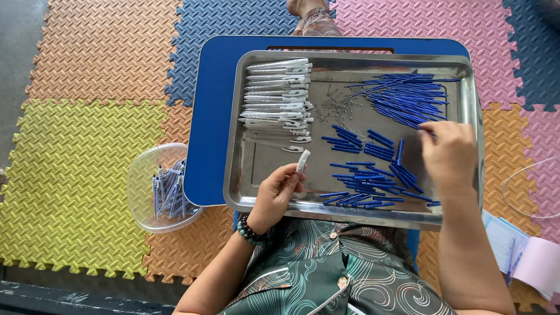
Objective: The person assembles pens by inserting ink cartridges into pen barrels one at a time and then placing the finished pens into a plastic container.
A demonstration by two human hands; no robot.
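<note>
A steel tray (256,169) rests on a blue lap table (213,116). My left hand (277,195) holds a white pen barrel (303,161) upright over the tray's near left part. My right hand (448,154) reaches into the heap of thin blue refills (408,96) at the tray's far right, fingertips pinching one. White pen barrels (277,96) lie stacked at the far left. Short blue pen parts (367,175) are scattered in the middle, and small metal springs (338,108) lie between the piles.
A clear plastic bowl (146,175) with assembled pens stands on the foam floor mats to the left. Papers (525,256) and a clear ring (528,186) lie at the right. A person's foot (306,9) shows beyond the table.
</note>
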